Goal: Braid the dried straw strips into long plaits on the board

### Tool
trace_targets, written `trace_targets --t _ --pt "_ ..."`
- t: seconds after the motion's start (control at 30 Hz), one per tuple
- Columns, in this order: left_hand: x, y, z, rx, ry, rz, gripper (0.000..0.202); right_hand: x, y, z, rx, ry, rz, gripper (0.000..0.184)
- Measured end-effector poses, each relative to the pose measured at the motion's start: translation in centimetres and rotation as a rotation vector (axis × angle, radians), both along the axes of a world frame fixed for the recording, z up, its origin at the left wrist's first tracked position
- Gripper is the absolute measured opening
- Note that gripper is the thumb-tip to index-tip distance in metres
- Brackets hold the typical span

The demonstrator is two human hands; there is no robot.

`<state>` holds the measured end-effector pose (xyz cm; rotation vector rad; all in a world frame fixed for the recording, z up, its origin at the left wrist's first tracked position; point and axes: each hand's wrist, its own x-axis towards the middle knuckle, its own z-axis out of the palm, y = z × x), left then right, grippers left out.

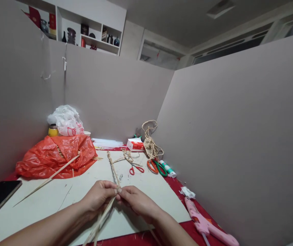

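Observation:
A braid of straw-coloured fibre (113, 169) runs away from me across the pale board. My left hand (100, 195) pinches it at its near end, thumb against forefinger. Right beside it, my right hand (133, 200) pinches the same spot, the two thumbs almost touching. Loose flat strands (101, 222) hang from the hands toward me. Beyond the hands, a thinner side piece of braid (128, 156) branches right, close to small red-handled scissors (136, 168). Fingers under the braid are partly hidden.
An orange-red plastic bag (59, 157) with straw strands lies left, near a phone (0, 198). Right are orange- and green-handled scissors (157, 167), a fibre bundle (151, 147), a green-white tube (168, 169) and a pink glue gun (205, 222). Grey partitions (110, 95) enclose the table.

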<state>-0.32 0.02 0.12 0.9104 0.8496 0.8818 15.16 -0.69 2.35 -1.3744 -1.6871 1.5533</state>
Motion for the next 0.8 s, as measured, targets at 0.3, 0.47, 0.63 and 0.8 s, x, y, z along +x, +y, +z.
trace_targets --t 0.3,0.47,0.63,0.8 --pt "-0.2 0.2 -0.4 0.205 0.108 0.058 0.016 0.2 1.1 -1.5 -0.224 0.249 0.032 0.030" --pt "-0.4 0.5 -0.4 0.297 0.202 -0.027 0.019 0.1 1.0 -1.3 -0.168 0.282 0.058 0.022" --pt "-0.5 0.5 1.1 0.266 0.291 -0.176 0.028 -0.1 0.9 -1.8 -0.197 0.265 -0.065 0.016" --pt "-0.6 0.3 4.3 0.407 0.756 -0.325 0.025 -0.8 0.5 -2.0 -0.040 0.146 -0.170 0.018"
